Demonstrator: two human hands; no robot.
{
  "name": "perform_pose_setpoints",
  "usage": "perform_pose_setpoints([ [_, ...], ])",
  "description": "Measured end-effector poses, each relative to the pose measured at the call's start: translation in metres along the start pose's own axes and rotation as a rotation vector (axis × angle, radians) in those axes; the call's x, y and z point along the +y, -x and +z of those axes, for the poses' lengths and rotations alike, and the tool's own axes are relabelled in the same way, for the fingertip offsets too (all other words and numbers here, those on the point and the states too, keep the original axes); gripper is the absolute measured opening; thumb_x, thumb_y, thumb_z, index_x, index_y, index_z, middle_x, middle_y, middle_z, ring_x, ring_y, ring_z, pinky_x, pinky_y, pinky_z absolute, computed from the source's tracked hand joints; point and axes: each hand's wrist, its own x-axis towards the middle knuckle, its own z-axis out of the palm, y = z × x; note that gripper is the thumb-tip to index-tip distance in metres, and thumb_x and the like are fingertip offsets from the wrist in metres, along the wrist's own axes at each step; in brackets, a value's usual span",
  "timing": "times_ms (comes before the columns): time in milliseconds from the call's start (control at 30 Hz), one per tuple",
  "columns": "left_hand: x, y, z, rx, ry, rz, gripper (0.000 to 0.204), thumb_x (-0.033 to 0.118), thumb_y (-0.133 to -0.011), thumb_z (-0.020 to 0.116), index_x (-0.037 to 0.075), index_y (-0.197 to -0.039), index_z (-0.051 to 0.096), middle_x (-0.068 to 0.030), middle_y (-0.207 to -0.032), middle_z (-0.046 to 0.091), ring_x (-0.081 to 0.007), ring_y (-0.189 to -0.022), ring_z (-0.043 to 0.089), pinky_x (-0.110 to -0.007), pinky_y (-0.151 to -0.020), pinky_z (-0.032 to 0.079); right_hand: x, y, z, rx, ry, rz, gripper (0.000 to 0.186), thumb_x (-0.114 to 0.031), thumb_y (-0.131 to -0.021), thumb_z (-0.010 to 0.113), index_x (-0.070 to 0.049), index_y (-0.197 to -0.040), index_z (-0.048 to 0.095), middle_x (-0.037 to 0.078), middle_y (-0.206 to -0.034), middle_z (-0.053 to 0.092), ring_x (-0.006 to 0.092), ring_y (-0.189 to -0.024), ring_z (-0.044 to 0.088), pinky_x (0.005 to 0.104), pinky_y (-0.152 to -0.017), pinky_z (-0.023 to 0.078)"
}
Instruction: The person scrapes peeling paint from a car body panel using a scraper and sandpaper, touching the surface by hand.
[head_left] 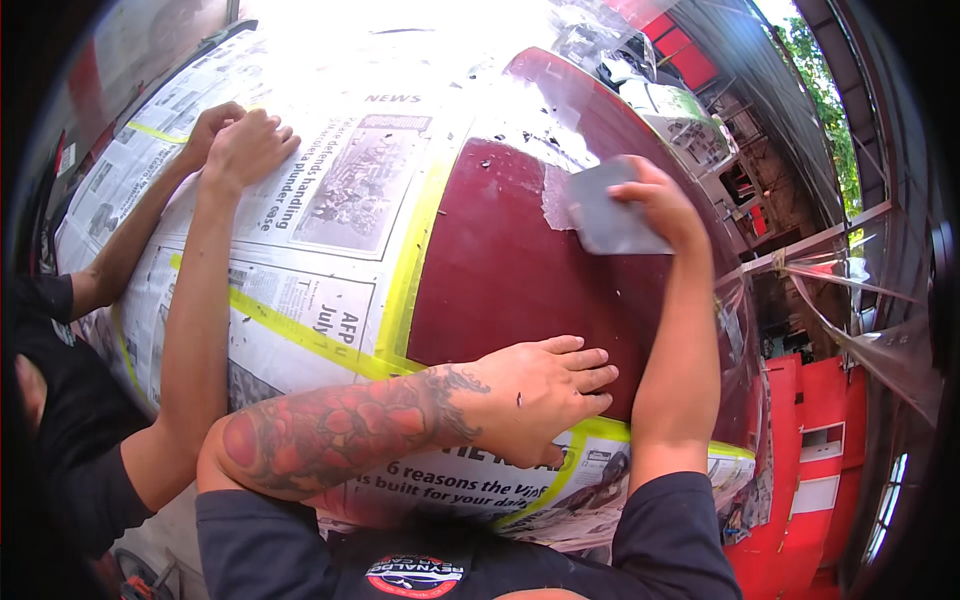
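Note:
A dark red car panel (500, 270) lies before me, framed by yellow masking tape (407, 285) and newspaper (300, 235). My right hand (662, 205) grips a thin grey sheet with rounded corners (605, 215), fingers over its right edge and thumb side hidden. The sheet is over the panel's upper part, at the edge of a pale, ragged patch (558, 198). Whether it is sandpaper or a flexible plastic scraper, I cannot tell. My left hand (545, 395) rests with spread fingers at the panel's near edge, palm down, holding nothing. My tattooed left forearm crosses the newspaper.
At the left, another person's hands (240, 145) are on the newspaper covering. Dark flecks lie on the panel around the bright glare. Red metal parts (800, 460) stand at the right, below hanging clear plastic sheeting (870, 330).

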Motion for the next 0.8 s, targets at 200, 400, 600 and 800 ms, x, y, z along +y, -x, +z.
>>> perform_pose_setpoints([
  [200, 0.0, 0.007, 0.001, 0.014, -0.003, 0.004, 0.077, 0.034, -0.085, 0.077, 0.0, -0.149, 0.05, -0.0219, -0.162, 0.04, -0.0341, -0.155, 0.031, -0.049, -0.127, 0.024, -0.022, -0.013, 0.034, -0.095, 0.019, -0.057, 0.058, -0.006, -0.086, 0.07, 0.004, -0.14, 0.051, 0.011, -0.112, 0.069, 0.0165, -0.093, 0.067, 0.03, -0.084, 0.054],
  [400, -0.003, 0.003, 0.004, 0.01, -0.016, -0.006, 0.078, 0.038, -0.085, 0.077, -0.001, -0.148, 0.051, -0.0219, -0.161, 0.041, -0.0343, -0.154, 0.033, -0.048, -0.127, 0.024, -0.018, -0.002, 0.039, -0.095, 0.06, 0.0, 0.052, -0.007, -0.087, 0.071, 0.001, -0.135, 0.053, 0.01, -0.113, 0.069, 0.0147, -0.097, 0.069, 0.0291, -0.084, 0.056],
  [600, -0.001, 0.007, 0.003, 0.024, -0.007, -0.007, 0.079, 0.038, -0.085, 0.077, -0.001, -0.148, 0.05, -0.0218, -0.161, 0.041, -0.0344, -0.154, 0.032, -0.048, -0.128, 0.023, -0.023, -0.007, 0.014, -0.044, -0.028, -0.05, 0.047, -0.008, -0.087, 0.07, 0.0, -0.131, 0.056, 0.008, -0.107, 0.069, 0.0143, -0.095, 0.069, 0.0297, -0.084, 0.056],
  [800, 0.0, 0.006, 0.0, -0.024, -0.002, -0.02, 0.078, 0.036, -0.087, 0.076, 0.0, -0.151, 0.048, -0.0217, -0.163, 0.038, -0.0336, -0.155, 0.03, -0.049, -0.128, 0.023, -0.018, -0.008, 0.043, 0.089, 0.079, 0.05, 0.044, -0.009, -0.087, 0.071, 0.0, -0.129, 0.061, 0.006, -0.106, 0.069, 0.0135, -0.092, 0.064, 0.0301, -0.084, 0.054],
])
